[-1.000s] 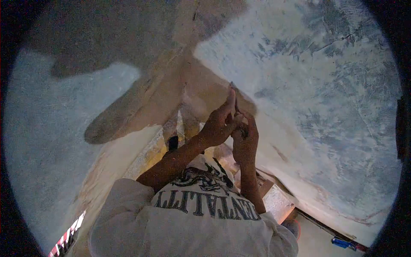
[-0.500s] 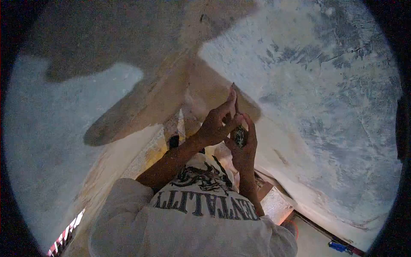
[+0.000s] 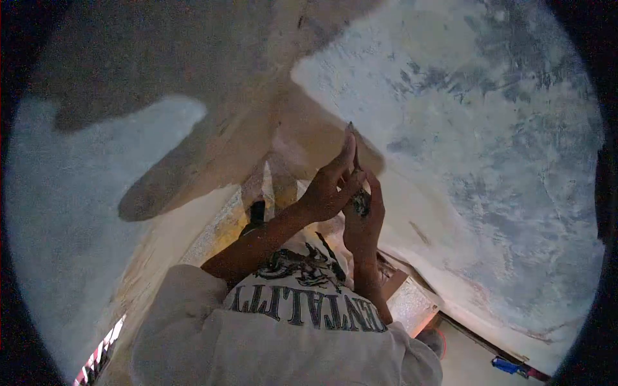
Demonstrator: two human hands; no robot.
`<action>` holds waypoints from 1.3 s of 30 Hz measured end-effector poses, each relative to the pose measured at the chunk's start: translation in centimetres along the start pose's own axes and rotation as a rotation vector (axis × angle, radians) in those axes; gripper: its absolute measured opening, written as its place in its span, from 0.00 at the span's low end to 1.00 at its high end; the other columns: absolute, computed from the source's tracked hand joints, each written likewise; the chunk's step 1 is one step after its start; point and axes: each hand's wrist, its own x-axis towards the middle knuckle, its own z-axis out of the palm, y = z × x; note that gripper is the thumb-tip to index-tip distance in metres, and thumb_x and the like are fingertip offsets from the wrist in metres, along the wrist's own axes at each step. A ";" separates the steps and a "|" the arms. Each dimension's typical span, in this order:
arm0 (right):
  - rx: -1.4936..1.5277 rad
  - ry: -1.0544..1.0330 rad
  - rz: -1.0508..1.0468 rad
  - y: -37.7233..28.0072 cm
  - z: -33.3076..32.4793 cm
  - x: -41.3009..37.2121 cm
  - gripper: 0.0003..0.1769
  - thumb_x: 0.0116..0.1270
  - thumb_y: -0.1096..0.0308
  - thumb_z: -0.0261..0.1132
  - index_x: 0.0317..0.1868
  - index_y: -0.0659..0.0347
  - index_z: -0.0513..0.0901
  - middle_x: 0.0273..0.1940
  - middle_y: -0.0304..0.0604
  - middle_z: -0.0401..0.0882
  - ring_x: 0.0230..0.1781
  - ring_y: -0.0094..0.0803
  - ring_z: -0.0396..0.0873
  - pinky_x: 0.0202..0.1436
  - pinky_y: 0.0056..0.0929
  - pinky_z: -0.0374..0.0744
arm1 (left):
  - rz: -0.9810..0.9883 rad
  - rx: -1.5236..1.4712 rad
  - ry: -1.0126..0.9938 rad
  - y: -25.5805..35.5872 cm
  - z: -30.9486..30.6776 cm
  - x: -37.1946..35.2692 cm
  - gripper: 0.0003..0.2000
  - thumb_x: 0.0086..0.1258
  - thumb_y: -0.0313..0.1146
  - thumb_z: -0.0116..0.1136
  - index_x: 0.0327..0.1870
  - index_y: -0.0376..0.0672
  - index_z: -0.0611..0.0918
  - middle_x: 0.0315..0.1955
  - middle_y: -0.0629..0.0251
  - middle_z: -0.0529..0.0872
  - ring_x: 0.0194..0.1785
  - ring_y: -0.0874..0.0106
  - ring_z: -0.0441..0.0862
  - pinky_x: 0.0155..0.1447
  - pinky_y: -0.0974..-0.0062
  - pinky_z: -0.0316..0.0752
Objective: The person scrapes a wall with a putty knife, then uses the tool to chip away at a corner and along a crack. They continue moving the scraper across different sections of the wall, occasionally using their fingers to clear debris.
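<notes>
The shirt (image 3: 290,354) occupies the nearest position, its printed lettering inverted in view. The left forearm crosses above it and covers part of a yellowish patched surface (image 3: 225,235) and the lower end of a small black object (image 3: 257,211). A pale block (image 3: 412,303) sits outside the right forearm; beyond it, a blue item (image 3: 505,365) lies by the edge strip of a pale floor (image 3: 467,357).

Ahead of the shirt, the hands meet. The left hand (image 3: 326,190) is partly closed: the index finger is extended along a thin dark tool (image 3: 357,157), and the thumb presses at its lower end. The right hand (image 3: 365,222) is half-curled around a dark mottled lump (image 3: 361,204), fingertips beside the left thumb; its grip pressure cannot be determined. Whether lump and tool are joined is unclear.

Farthest, a wall (image 3: 502,122) carries blotchy blue-white patches, with a dark brown area (image 3: 180,174) at left.
</notes>
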 end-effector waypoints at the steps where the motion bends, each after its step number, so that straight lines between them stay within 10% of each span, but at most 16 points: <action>1: -0.014 -0.004 0.021 0.2 -0.4 -0.8 0.34 0.68 0.61 0.68 0.68 0.66 0.64 0.58 0.57 0.78 0.59 0.39 0.79 0.59 0.34 0.79 | -0.010 0.004 -0.015 0.1 0.1 -0.3 0.39 0.78 0.39 0.49 0.78 0.39 0.38 0.54 0.47 0.77 0.35 0.73 0.77 0.40 0.74 0.76; 12: -0.108 0.018 0.015 0.3 -0.9 -0.7 0.31 0.67 0.62 0.66 0.65 0.64 0.66 0.47 0.50 0.81 0.40 0.28 0.80 0.43 0.26 0.78 | -0.093 0.019 -0.034 -0.1 0.2 -0.1 0.41 0.78 0.43 0.49 0.78 0.38 0.37 0.66 0.44 0.69 0.38 0.73 0.76 0.40 0.74 0.76; 25: -0.188 0.048 -0.085 1.2 -0.7 0.2 0.30 0.67 0.66 0.66 0.66 0.63 0.68 0.42 0.46 0.84 0.41 0.26 0.80 0.45 0.25 0.77 | -0.091 0.014 -0.023 0.6 -0.3 0.2 0.42 0.77 0.44 0.50 0.77 0.33 0.38 0.76 0.42 0.50 0.42 0.70 0.79 0.47 0.73 0.76; 35: -0.198 0.037 -0.041 -0.1 -0.7 -1.1 0.31 0.68 0.66 0.65 0.69 0.63 0.65 0.50 0.51 0.82 0.47 0.32 0.82 0.52 0.29 0.78 | -0.070 0.057 0.013 0.8 0.3 -0.3 0.39 0.77 0.41 0.51 0.78 0.34 0.43 0.50 0.42 0.78 0.33 0.69 0.76 0.44 0.71 0.74; 39: -0.273 0.021 -0.019 0.5 -0.1 0.0 0.32 0.69 0.65 0.64 0.69 0.64 0.64 0.51 0.52 0.82 0.46 0.33 0.82 0.51 0.29 0.78 | -0.060 0.016 0.011 -0.4 0.4 -0.3 0.39 0.77 0.41 0.50 0.78 0.35 0.42 0.64 0.38 0.69 0.52 0.63 0.78 0.54 0.69 0.73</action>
